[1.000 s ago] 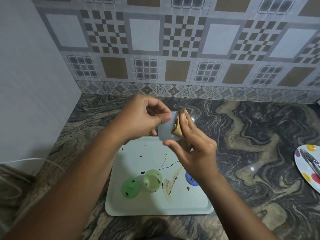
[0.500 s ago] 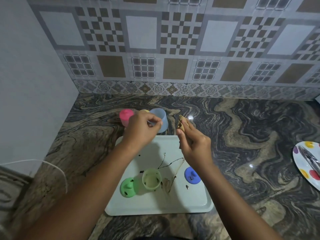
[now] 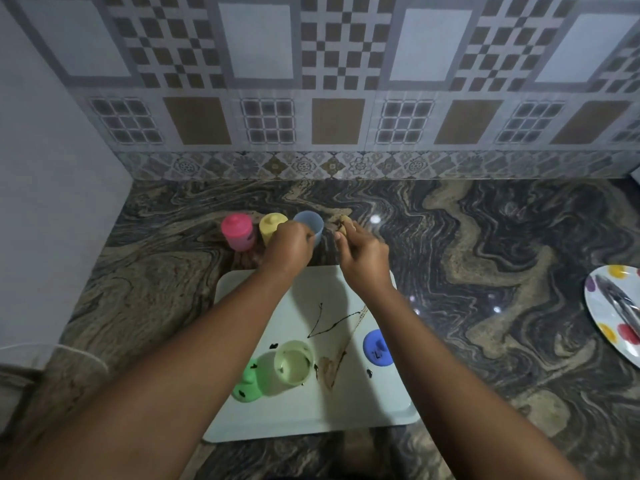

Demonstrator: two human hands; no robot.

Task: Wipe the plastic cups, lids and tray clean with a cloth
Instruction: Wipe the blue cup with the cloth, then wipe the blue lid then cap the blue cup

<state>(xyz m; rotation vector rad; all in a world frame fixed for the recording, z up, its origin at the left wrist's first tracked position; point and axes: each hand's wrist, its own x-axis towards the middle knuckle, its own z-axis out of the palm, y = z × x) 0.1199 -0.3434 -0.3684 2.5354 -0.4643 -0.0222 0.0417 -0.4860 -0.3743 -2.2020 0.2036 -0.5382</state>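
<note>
My left hand [image 3: 290, 248] grips the blue cup [image 3: 309, 224], which stands on the counter behind the tray next to a lidded yellow cup [image 3: 270, 225] and a lidded pink cup [image 3: 237, 232]. My right hand [image 3: 362, 254] pinches a small brown cloth [image 3: 344, 224] just right of the blue cup. The pale tray [image 3: 381, 407] lies in front, smeared with dark streaks. On it stand an open green cup [image 3: 293, 366], a green lid [image 3: 246, 386] and a blue lid [image 3: 376, 348], both spotted with dark marks.
A white plate with coloured dots [image 3: 614, 317] holding metal cutlery lies at the right edge. The marbled counter [image 3: 485, 258] meets a tiled wall at the back and a plain white wall on the left.
Both hands moved away from me, from above the tray to the counter behind it. The blue cup went from being wiped in the air to standing beside the yellow cup.
</note>
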